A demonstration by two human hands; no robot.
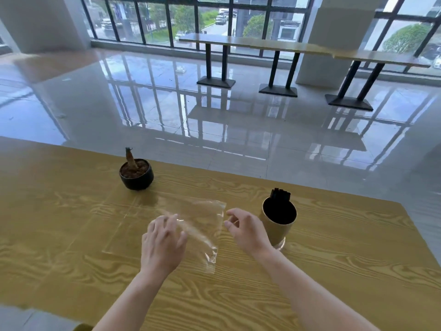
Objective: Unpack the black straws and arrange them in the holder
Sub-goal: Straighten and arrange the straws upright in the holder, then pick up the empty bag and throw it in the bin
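Left hand (162, 240): fingers loosely bent over the near-left part of the clear plastic bag (202, 223). Whether it pinches the film or only rests on it cannot be determined.

Right hand (245, 229): fingers curled, thumb and forefinger at the bag's right edge. A grip cannot be confirmed. Its wrist sits just beside the holder (278, 232).

Bag: crumpled, between the two hands, over the wooden table (346, 271). No dark contents show through it, so it appears empty.

Black straws (280, 194): standing in the holder, tips bunched above the far rim. Judgement: unpacking looks complete, and only tidying and removing the bag remain.

Holder: tall, narrow tube, upright, right of the bag.

Potted plant (136, 173): well left of the work and not involved.

Risks:
- The right wrist or forearm could clip the holder while drawing the bag away. Its tall shape would tip readily and spill the straws.
- The straws lean to one side, so a nudge may unsettle the holder further.
- The light film may cling to the fingers and drag across the holder's rim.
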